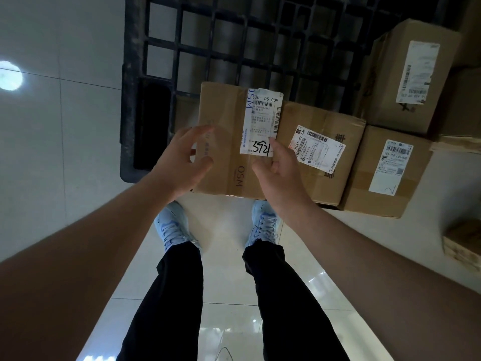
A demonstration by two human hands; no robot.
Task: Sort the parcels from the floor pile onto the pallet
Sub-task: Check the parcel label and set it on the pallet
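at the near edge of the black pallet [156, 63], a brown cardboard parcel [223, 142] printed "osm" lies flat with a long white label [261, 123] on its top; the label reads "d5 009" and has "592" handwritten in black at its near end. both hands reach forward over it. the left hand [182, 162] is spread, fingers loosely bent and apart, over the parcel's left side; whether it touches the cardboard cannot be told, and it grips nothing. the right hand [279, 170] has its fingers relaxed and slightly curled, fingertips at the near end of the label; contact there is unclear too, and nothing is pinched.

just to the right, touching the osm parcel's side, sits a second parcel [328, 152] with a tilted white label. beside that, further right, is a third parcel [385, 175] with an upright label. behind those two stands a taller box [406, 76] with a label on its top face. a further piece of cardboard [463, 246] shows at the right edge, on the floor.

the pallet's open grid shows pale floor through its gaps. the person stands on glossy white tiles [226, 282] in light blue shoes [171, 227] and black trousers [171, 308], toes close to the parcel's near edge.
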